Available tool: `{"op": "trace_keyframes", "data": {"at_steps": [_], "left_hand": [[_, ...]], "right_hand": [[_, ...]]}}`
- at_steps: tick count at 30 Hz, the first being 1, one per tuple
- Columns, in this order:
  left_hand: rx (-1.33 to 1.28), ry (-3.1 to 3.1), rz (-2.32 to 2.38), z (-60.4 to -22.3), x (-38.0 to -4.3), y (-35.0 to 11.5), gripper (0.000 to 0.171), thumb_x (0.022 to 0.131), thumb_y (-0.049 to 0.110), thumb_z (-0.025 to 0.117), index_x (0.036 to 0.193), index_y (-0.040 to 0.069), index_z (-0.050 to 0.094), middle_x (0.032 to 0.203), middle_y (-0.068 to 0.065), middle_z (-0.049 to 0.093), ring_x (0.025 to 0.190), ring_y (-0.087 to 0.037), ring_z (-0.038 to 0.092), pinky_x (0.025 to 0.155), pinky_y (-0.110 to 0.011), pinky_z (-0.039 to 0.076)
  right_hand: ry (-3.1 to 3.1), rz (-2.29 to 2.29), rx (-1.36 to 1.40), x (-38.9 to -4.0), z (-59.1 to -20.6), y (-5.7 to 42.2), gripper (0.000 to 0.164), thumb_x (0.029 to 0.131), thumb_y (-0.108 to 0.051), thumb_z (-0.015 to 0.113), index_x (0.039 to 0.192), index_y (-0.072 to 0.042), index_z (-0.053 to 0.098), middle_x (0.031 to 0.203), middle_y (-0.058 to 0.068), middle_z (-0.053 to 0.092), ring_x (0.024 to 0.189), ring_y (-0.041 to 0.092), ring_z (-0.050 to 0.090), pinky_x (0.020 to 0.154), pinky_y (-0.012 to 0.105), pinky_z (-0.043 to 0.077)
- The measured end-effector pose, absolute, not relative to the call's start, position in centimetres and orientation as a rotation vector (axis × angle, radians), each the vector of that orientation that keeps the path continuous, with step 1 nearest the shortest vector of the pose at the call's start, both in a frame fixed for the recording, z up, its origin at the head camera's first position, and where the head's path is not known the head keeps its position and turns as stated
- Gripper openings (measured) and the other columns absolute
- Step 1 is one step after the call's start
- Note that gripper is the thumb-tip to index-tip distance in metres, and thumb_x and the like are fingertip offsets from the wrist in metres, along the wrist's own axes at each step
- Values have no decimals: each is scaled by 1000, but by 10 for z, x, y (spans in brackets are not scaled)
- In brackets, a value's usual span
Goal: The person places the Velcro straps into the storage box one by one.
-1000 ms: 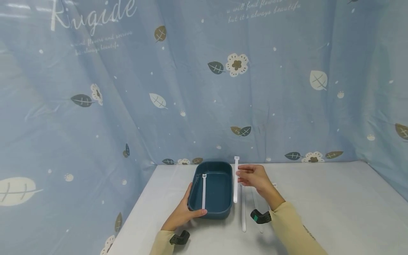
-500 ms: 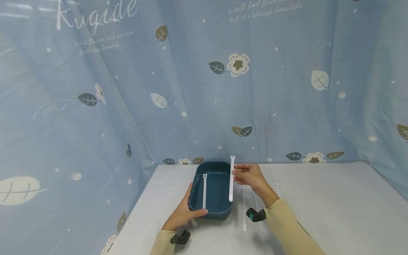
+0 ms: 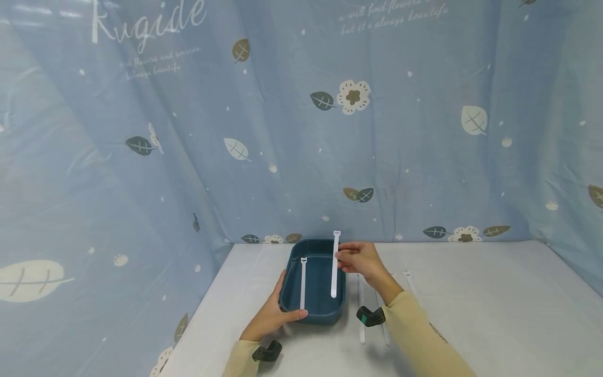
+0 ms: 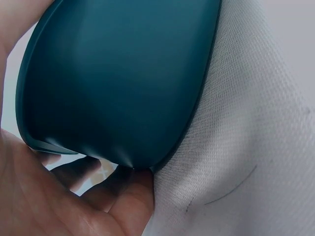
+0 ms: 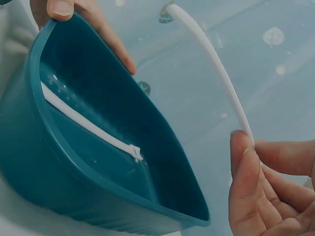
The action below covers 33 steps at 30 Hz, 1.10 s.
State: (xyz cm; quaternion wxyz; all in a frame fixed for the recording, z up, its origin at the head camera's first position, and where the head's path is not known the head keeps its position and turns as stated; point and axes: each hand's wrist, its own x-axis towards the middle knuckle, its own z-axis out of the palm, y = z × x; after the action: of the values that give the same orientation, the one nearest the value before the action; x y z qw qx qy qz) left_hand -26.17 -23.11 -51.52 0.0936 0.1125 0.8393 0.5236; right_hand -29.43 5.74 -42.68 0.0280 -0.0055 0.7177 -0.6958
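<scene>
Left hand (image 3: 270, 317) gripped bin (image 3: 324, 317), one tie (image 3: 303, 285) inside. Right hand (image 3: 360, 262) pinched second tie (image 3: 334, 280); three table ties (image 3: 362, 332) remained, four o'clock.

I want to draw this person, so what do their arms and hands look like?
The left sleeve and right sleeve are pale yellow, with a dark marking on the right one. The left hand and right hand wear no gloves. At the wrists, the left gadget and right gadget are black and bent; the right one shows a green patch.
</scene>
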Motion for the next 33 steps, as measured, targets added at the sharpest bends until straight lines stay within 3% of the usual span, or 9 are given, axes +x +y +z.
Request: {"op": "trace_keyframes", "data": {"at_steps": [33], "left_hand": [[323, 2490, 1559, -520, -265, -231, 129, 78, 44, 89, 168, 22, 0, 174, -15, 16, 154, -42, 30, 119, -72, 30]], "right_hand": [[2203, -2099, 5, -304, -441, 23, 28, 95, -7, 73, 119, 6, 69, 96, 16, 76, 69, 13, 73, 67, 29, 64]]}}
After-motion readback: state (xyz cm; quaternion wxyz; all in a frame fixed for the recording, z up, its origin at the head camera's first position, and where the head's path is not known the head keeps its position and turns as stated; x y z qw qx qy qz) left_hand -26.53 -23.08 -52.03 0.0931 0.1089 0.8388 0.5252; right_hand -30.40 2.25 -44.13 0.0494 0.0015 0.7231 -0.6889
